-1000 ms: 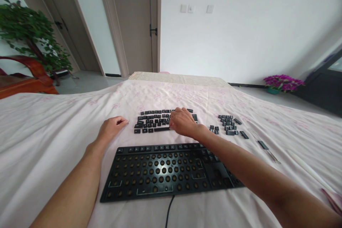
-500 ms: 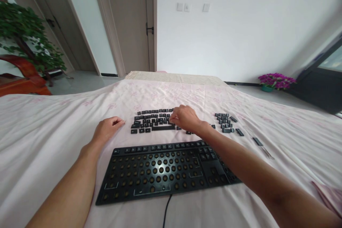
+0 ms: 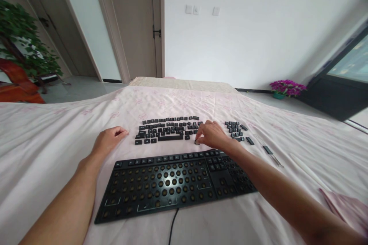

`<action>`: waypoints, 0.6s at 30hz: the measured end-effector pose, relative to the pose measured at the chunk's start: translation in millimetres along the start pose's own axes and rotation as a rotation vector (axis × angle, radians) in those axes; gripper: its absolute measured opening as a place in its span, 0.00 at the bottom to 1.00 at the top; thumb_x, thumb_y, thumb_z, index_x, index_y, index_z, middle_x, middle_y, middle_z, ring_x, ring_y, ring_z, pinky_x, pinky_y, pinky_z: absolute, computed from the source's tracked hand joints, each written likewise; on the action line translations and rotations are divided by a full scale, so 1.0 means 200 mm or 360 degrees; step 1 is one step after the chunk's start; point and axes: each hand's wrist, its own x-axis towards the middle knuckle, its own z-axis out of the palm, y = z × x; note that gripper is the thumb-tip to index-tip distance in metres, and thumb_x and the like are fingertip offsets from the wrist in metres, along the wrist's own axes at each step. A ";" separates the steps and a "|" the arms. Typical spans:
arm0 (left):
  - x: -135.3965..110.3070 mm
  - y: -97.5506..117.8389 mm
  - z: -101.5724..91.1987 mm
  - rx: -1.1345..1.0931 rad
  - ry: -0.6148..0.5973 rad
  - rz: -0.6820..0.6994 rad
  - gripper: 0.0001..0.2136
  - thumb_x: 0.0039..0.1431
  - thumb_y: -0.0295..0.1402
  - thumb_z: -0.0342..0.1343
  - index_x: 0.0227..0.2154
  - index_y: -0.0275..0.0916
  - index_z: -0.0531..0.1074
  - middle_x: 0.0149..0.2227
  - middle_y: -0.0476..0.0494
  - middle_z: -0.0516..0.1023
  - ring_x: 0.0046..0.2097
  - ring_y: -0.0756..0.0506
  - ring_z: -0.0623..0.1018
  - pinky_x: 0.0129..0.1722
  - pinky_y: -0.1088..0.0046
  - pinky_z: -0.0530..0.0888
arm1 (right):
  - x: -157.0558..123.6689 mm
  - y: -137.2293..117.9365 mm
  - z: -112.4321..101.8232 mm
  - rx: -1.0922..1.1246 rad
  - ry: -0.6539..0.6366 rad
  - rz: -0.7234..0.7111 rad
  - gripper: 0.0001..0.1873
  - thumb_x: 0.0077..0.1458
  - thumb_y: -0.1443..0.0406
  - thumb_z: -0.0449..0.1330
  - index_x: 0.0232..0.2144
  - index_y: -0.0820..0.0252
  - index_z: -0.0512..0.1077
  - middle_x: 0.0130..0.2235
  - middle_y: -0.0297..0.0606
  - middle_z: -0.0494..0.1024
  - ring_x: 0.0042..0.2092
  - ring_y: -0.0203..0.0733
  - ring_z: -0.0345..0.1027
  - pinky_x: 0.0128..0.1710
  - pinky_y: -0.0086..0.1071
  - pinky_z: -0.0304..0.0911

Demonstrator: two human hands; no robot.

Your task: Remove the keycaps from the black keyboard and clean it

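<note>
So, right hand is reaching past the keyboard base, fingertips drawn in on a small keycap at the near edge of the loose layout. Can't tell whether it's pinched or only touched; fingers hide part of it. Left hand rests on the cloth, loosely curled, nothing visible in it; can't tell if thumb and fingertips meet.

Keycap lies on the cloth, right of the spacebar, a bit nearer the base. Base sits closest to the wearer, cable running off its near edge.

For clean handling, I'd take the cap by opposite sides, light pressure, and keep it level. Neighbours sit close, so go straight up or nudge gently; a sideways drag could scatter the rows. Keep the wrist off the number-pad side.

Versus half a second ago: fingertips have shifted from near the spacebar's right end to this cap, nearer the base. Right ends of the rows now show. Left hand essentially unchanged. Whole view has panned slightly right.
</note>
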 end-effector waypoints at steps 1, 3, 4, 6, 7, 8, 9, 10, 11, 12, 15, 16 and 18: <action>0.00 0.00 0.00 0.0002 -0.0005 0.0001 0.18 0.53 0.52 0.52 0.32 0.42 0.76 0.33 0.51 0.81 0.36 0.46 0.77 0.33 0.76 0.64 | 0.01 0.00 0.00 0.0015 0.0012 0.0014 0.03 0.47 0.60 0.68 0.29 0.48 0.81 0.36 0.34 0.80 0.47 0.48 0.65 0.45 0.37 0.53; 0.00 0.00 0.00 0.0004 -0.0010 0.0003 0.18 0.53 0.51 0.52 0.32 0.43 0.76 0.33 0.51 0.81 0.36 0.46 0.77 0.34 0.76 0.64 | 0.03 0.01 -0.01 0.0023 0.0042 0.0052 0.03 0.49 0.61 0.67 0.30 0.49 0.81 0.37 0.34 0.81 0.47 0.48 0.66 0.45 0.37 0.53; 0.00 0.00 0.00 0.0003 -0.0009 0.0003 0.18 0.53 0.51 0.52 0.32 0.43 0.77 0.33 0.51 0.81 0.36 0.46 0.77 0.34 0.76 0.64 | 0.04 0.01 -0.01 0.0016 0.0054 0.0067 0.04 0.50 0.61 0.66 0.30 0.49 0.81 0.37 0.34 0.81 0.47 0.48 0.66 0.46 0.37 0.54; 0.00 0.00 0.00 0.0001 -0.0003 0.0002 0.18 0.53 0.51 0.52 0.32 0.43 0.77 0.33 0.51 0.81 0.36 0.46 0.77 0.34 0.75 0.64 | 0.06 0.00 -0.01 -0.0009 0.0062 0.0059 0.04 0.51 0.62 0.66 0.31 0.49 0.81 0.37 0.35 0.81 0.47 0.48 0.66 0.46 0.37 0.54; 0.00 0.00 0.00 -0.0002 -0.0004 0.0001 0.18 0.53 0.51 0.52 0.32 0.43 0.77 0.33 0.51 0.81 0.36 0.46 0.77 0.34 0.75 0.64 | 0.07 0.00 -0.01 -0.0019 0.0061 0.0046 0.04 0.51 0.62 0.66 0.31 0.49 0.81 0.37 0.35 0.81 0.47 0.48 0.66 0.46 0.36 0.54; 0.00 0.00 0.00 -0.0005 -0.0005 -0.0003 0.18 0.53 0.51 0.52 0.32 0.43 0.77 0.33 0.51 0.81 0.35 0.46 0.77 0.34 0.75 0.64 | 0.08 -0.01 -0.01 -0.0026 0.0061 0.0033 0.04 0.51 0.62 0.65 0.30 0.49 0.81 0.36 0.35 0.81 0.47 0.48 0.66 0.46 0.36 0.55; 0.00 0.00 0.00 -0.0006 -0.0007 -0.0004 0.18 0.53 0.51 0.52 0.32 0.43 0.77 0.32 0.51 0.81 0.35 0.46 0.77 0.34 0.75 0.64 | 0.08 -0.01 0.00 -0.0030 0.0061 0.0027 0.04 0.51 0.63 0.65 0.30 0.49 0.81 0.35 0.35 0.81 0.47 0.48 0.66 0.46 0.36 0.55; 0.00 0.01 0.00 -0.0006 -0.0011 -0.0005 0.18 0.53 0.51 0.52 0.32 0.43 0.77 0.32 0.51 0.81 0.35 0.46 0.77 0.33 0.75 0.64 | 0.08 -0.02 0.00 -0.0027 0.0065 0.0026 0.04 0.51 0.63 0.65 0.30 0.49 0.81 0.35 0.35 0.81 0.47 0.48 0.66 0.45 0.36 0.55; 0.00 0.01 0.00 -0.0007 -0.0012 -0.0002 0.18 0.53 0.51 0.52 0.32 0.43 0.76 0.32 0.51 0.81 0.35 0.46 0.77 0.33 0.75 0.64 | 0.08 -0.02 0.01 -0.0015 0.0081 0.0028 0.04 0.51 0.63 0.65 0.30 0.49 0.81 0.35 0.34 0.82 0.46 0.48 0.66 0.45 0.36 0.56; -0.01 0.01 0.00 -0.0008 -0.0011 -0.0001 0.18 0.53 0.51 0.52 0.31 0.43 0.76 0.32 0.51 0.81 0.35 0.46 0.77 0.33 0.75 0.64 | 0.08 -0.01 0.01 0.0005 0.0107 0.0028 0.05 0.52 0.63 0.65 0.30 0.48 0.82 0.36 0.33 0.82 0.46 0.47 0.66 0.45 0.35 0.56; -0.01 0.01 -0.01 -0.0007 -0.0007 -0.0002 0.18 0.53 0.51 0.52 0.32 0.42 0.76 0.33 0.50 0.81 0.36 0.45 0.77 0.33 0.75 0.65 | 0.06 0.02 0.00 0.0065 0.0189 0.0056 0.05 0.53 0.62 0.64 0.32 0.46 0.82 0.38 0.31 0.82 0.45 0.46 0.66 0.44 0.35 0.57; -0.01 0.01 -0.01 -0.0005 -0.0004 -0.0007 0.18 0.53 0.52 0.52 0.32 0.42 0.77 0.33 0.50 0.81 0.36 0.45 0.77 0.33 0.75 0.65 | 0.05 0.04 -0.01 0.0068 0.0196 0.0070 0.05 0.53 0.61 0.64 0.32 0.46 0.82 0.38 0.31 0.82 0.45 0.46 0.67 0.43 0.35 0.57; -0.01 0.01 -0.01 0.0006 -0.0001 -0.0018 0.19 0.53 0.52 0.52 0.32 0.43 0.77 0.33 0.50 0.81 0.36 0.45 0.77 0.33 0.75 0.65 | 0.02 0.09 -0.03 0.0050 0.0163 0.0077 0.05 0.52 0.59 0.65 0.32 0.45 0.81 0.36 0.32 0.82 0.44 0.47 0.67 0.43 0.36 0.56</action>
